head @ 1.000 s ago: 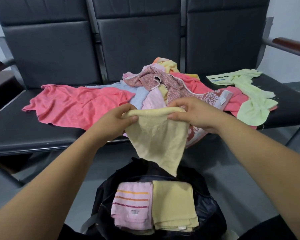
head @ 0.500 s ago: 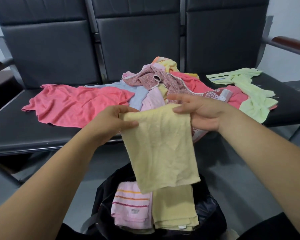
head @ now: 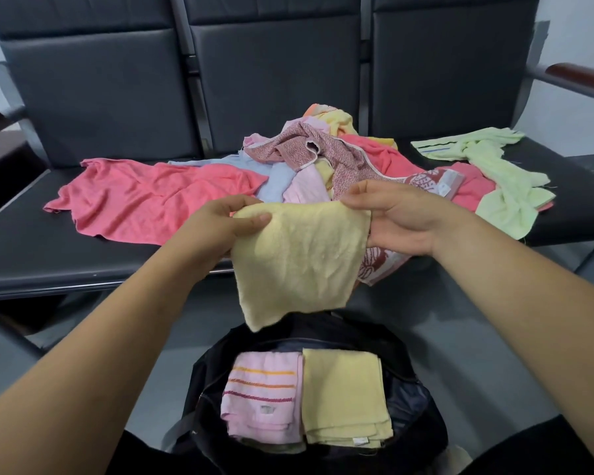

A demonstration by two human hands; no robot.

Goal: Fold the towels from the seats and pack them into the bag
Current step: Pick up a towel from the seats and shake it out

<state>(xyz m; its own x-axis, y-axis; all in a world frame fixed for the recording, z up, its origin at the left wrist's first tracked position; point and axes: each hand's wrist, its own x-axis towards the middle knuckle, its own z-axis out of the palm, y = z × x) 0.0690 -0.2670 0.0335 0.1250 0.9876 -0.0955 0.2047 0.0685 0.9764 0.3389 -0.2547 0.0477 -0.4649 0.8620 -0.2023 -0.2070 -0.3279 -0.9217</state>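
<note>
1. Both hands pinched the top corners of the pale yellow towel: left hand with its thumb on the front, right hand with fingers curled behind.
2. Soft, wrinkled terry, it hung roughly square, top edge level, lower corner pointing down over the open black bag.
3. Loose towels lay crumpled on the seats, some reaching the front edge.

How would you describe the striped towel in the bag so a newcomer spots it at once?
Start at the black bag on the floor, bottom of the view. Two folded towels lie side by side inside; it is the left one, the pink towel. Orange and red stripes set it apart from the plain yellow towel beside it.
</note>
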